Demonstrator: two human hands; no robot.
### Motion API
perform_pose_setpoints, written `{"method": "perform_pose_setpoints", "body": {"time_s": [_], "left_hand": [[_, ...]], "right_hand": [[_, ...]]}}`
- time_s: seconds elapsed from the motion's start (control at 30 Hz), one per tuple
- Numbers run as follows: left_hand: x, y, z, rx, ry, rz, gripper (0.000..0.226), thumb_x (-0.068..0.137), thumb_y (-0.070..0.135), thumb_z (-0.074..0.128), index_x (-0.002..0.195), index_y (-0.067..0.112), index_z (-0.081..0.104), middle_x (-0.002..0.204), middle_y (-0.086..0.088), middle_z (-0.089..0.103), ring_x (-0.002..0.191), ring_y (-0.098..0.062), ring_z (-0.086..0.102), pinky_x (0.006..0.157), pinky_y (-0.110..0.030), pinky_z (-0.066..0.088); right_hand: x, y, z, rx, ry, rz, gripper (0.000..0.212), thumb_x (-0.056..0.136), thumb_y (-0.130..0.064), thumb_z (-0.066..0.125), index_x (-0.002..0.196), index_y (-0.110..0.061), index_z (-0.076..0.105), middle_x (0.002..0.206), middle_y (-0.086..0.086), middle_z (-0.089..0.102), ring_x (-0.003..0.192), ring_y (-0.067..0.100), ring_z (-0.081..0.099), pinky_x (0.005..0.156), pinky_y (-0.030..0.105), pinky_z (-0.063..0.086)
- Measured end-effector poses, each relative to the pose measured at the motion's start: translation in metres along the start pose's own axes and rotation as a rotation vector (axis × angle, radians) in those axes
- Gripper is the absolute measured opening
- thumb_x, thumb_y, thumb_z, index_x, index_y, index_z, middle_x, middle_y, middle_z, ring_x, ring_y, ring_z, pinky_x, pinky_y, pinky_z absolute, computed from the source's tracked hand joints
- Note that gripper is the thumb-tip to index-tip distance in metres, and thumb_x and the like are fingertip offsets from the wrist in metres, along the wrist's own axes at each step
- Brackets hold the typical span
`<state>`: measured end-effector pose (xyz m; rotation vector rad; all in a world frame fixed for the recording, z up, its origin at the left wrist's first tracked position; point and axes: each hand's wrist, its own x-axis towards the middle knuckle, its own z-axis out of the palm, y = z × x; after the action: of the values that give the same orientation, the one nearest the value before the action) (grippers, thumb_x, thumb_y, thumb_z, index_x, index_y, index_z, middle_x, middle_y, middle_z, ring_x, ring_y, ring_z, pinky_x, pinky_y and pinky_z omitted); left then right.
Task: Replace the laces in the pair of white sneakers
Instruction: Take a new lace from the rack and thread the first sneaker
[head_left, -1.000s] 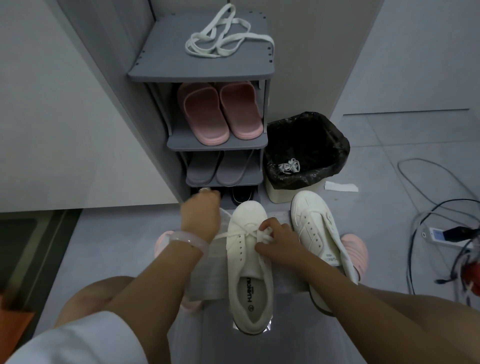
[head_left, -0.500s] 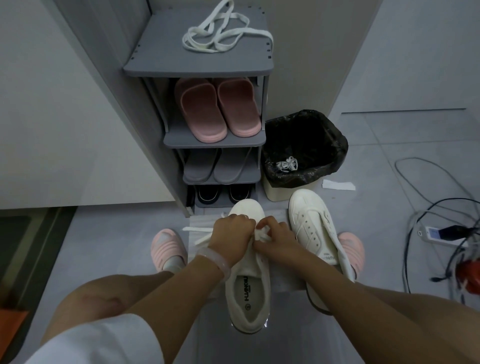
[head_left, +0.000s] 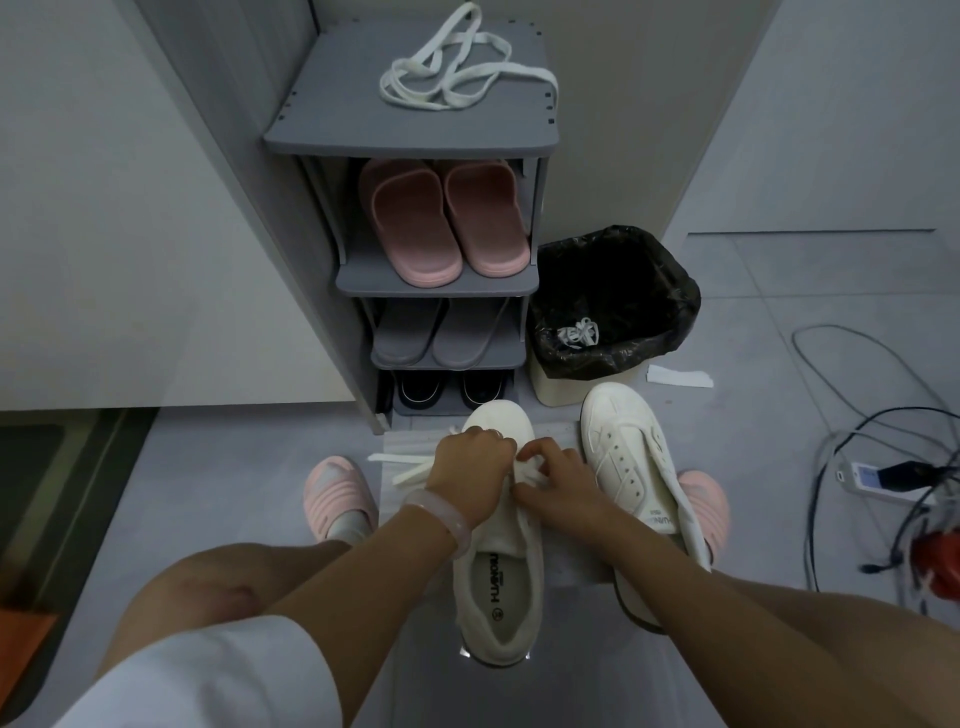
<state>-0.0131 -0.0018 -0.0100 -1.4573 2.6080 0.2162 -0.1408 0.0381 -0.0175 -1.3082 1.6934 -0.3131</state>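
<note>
A white sneaker (head_left: 497, 582) stands on the floor in front of me, toe pointing away. My left hand (head_left: 470, 470) and my right hand (head_left: 558, 480) are both over its eyelets, fingers curled on its white lace (head_left: 410, 467), whose loose ends trail to the left. The second white sneaker (head_left: 631, 457) lies to the right with no lace in its eyelets. Another white lace (head_left: 457, 73) is bundled on top of the grey shoe rack (head_left: 332, 124). A crumpled lace (head_left: 577, 332) lies inside the black-lined bin (head_left: 670, 280).
The rack holds pink slippers (head_left: 447, 221), grey slippers (head_left: 441, 332) and black shoes (head_left: 447, 389). My feet in pink sandals (head_left: 340, 493) flank the sneakers. Cables and a power strip (head_left: 878, 475) lie at the right. A paper scrap (head_left: 678, 375) lies near the bin.
My left hand came back from near the rack's foot to the sneaker's eyelets, beside my right hand. The lace ends now trail left of the shoe.
</note>
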Motion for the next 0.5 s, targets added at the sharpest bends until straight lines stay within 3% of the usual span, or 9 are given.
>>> {"method": "perform_pose_setpoints", "body": {"time_s": [0.13, 0.3, 0.5], "left_hand": [[0.000, 0.000, -0.004, 0.000, -0.014, -0.036, 0.024, 0.087, 0.002, 0.042, 0.107, 0.009, 0.054, 0.111, -0.008, 0.057, 0.106, -0.025, 0.054, 0.068, -0.030, 0.036], [-0.006, -0.047, -0.015, 0.022, 0.020, -0.333, 0.025, 0.086, 0.000, 0.045, 0.106, 0.010, 0.058, 0.110, -0.007, 0.059, 0.102, -0.025, 0.059, 0.070, -0.031, 0.042], [-0.014, -0.027, -0.007, -0.151, 0.082, -0.045, 0.026, 0.093, 0.025, 0.044, 0.116, 0.022, 0.055, 0.116, 0.002, 0.059, 0.109, -0.018, 0.052, 0.080, -0.030, 0.041]], "right_hand": [[0.001, 0.001, -0.001, -0.010, -0.009, 0.014, 0.036, 0.082, -0.031, 0.058, 0.116, -0.031, 0.045, 0.112, 0.003, 0.038, 0.116, 0.026, 0.040, 0.100, 0.037, 0.036], [-0.001, 0.002, 0.000, 0.014, 0.012, -0.003, 0.033, 0.081, -0.030, 0.060, 0.111, -0.032, 0.046, 0.115, 0.002, 0.039, 0.117, 0.025, 0.037, 0.097, 0.034, 0.034], [-0.004, -0.001, 0.003, 0.031, 0.092, -0.055, 0.051, 0.078, -0.019, 0.066, 0.123, -0.023, 0.044, 0.126, 0.004, 0.033, 0.119, 0.021, 0.035, 0.094, 0.023, 0.030]]}}
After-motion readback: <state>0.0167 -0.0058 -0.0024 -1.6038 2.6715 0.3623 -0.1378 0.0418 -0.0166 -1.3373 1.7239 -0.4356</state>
